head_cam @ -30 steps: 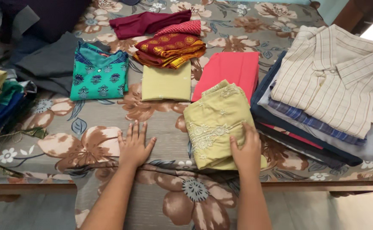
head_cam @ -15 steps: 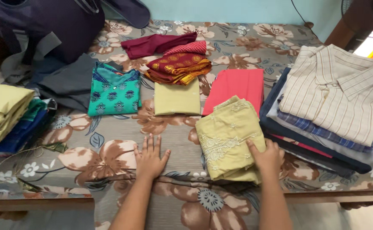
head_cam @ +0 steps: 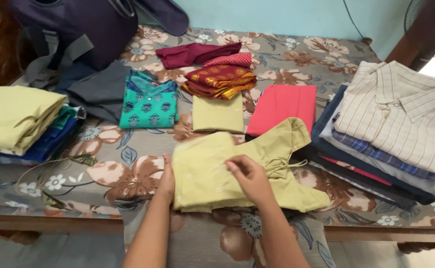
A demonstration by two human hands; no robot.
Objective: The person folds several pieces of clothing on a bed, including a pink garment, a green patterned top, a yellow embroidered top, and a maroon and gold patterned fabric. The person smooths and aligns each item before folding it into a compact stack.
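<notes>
Near the lower middle of the frame: an olive-yellow garment (head_cam: 212,171) lies partly unfolded on the bed (head_cam: 128,171), at its front edge.
Left hand (head_cam: 166,179): fingers together, pressed flat on the garment's left edge.
Right hand (head_cam: 249,178): fingers curled, seemingly pinching a fold on top of the cloth.
Feel: likely light, thin and limp; it should sag and crease if lifted by one point.
Grip: best taken at two corners or along a folded edge.
Around: red folded cloth (head_cam: 283,106) just behind; shirt stack (head_cam: 391,119) at right; teal printed top (head_cam: 149,105) upper left.
</notes>
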